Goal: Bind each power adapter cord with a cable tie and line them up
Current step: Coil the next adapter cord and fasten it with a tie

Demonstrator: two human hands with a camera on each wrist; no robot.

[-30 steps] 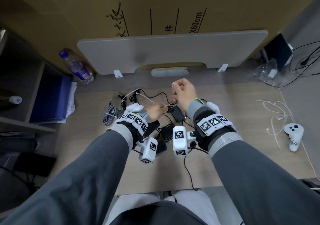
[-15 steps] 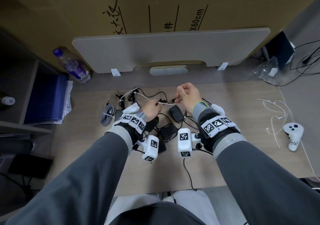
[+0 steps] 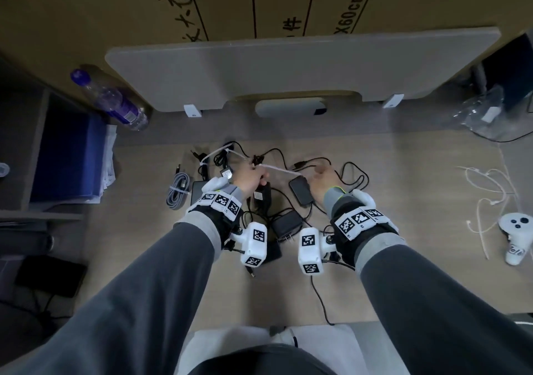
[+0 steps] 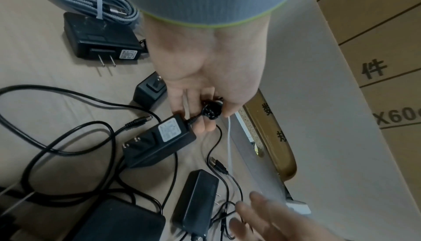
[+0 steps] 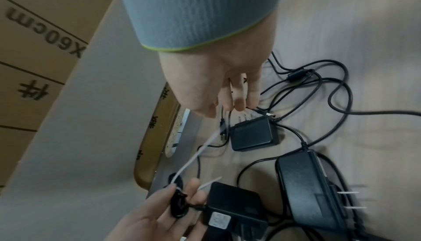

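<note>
My left hand (image 3: 253, 177) grips a small coil of black cord (image 4: 212, 112) with a white cable tie (image 3: 281, 170) round it. The tie's long tail (image 4: 229, 146) sticks out to the right, free. The cord's black adapter (image 4: 160, 141) lies just below that hand. My right hand (image 3: 320, 172) hovers right of the tail with relaxed fingers (image 5: 239, 99) and holds nothing. In the right wrist view the tie (image 5: 196, 156) runs from the coil (image 5: 178, 204) toward my right hand. Other black adapters (image 3: 300, 191) (image 3: 287, 224) lie with loose tangled cords between my wrists.
A grey cable bundle (image 3: 177, 191) bound with a tie lies at the left beside a black adapter (image 4: 100, 38). Loose white ties (image 3: 490, 190) and a white controller (image 3: 516, 239) lie at the right. A bottle (image 3: 115, 103), a plastic bag (image 3: 484, 115) and a grey board (image 3: 288, 66) stand behind.
My right hand pinched the tie's tail and pulled it to the right; now it has let go and its fingers are relaxed. My left hand still holds the coil.
</note>
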